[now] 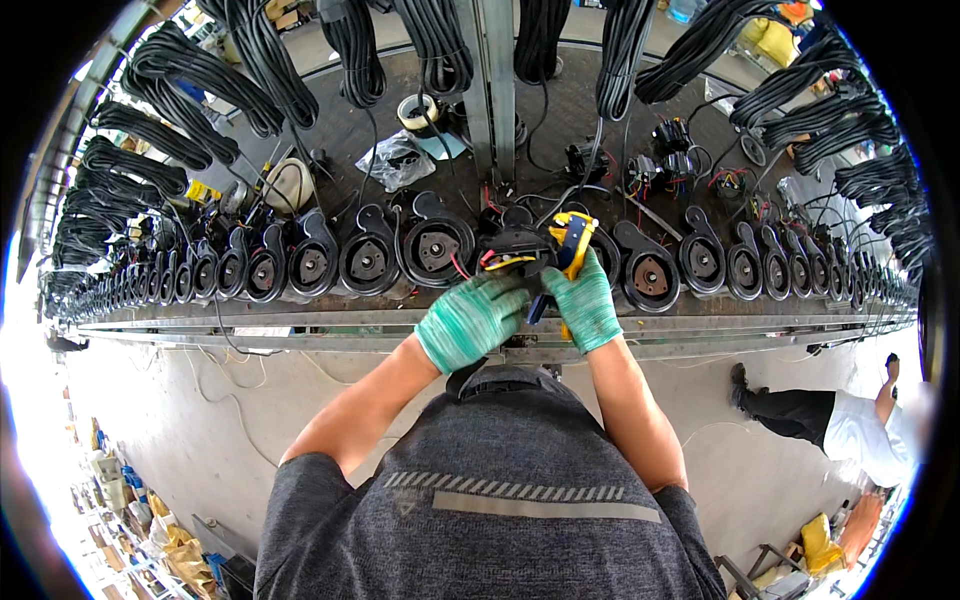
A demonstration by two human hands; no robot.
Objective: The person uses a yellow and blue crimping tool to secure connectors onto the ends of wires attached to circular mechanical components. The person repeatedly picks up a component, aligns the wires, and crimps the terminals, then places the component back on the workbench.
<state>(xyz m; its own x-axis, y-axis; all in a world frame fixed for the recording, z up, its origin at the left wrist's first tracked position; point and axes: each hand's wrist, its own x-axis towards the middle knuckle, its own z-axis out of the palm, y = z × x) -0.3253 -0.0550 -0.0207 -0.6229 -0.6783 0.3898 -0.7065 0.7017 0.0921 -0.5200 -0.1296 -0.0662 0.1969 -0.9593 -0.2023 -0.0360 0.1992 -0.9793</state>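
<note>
My left hand [472, 322], in a green-and-white glove, is closed at the front edge of the bench around wires by a black round housing [515, 240]. A yellow wire [510, 262] and a red wire [460, 266] show near its fingertips. My right hand [588, 302], gloved alike, is closed on a yellow-and-blue wire stripper [574, 243], its head upward and its handles reaching below the fingers. Both hands are close together, and the fingers partly hide the wire ends. Left of them stands a black housing with a round disc [437, 247]; another housing [650, 275] stands to the right.
Similar black housings line the front bench rail [370, 325] on both sides. Coiled black cables [435, 50] hang overhead from a frame with a metal post [490, 100]. Tape [417, 111], a plastic bag [397, 163] and small motors [655, 172] lie behind. Another person [850, 425] is at right.
</note>
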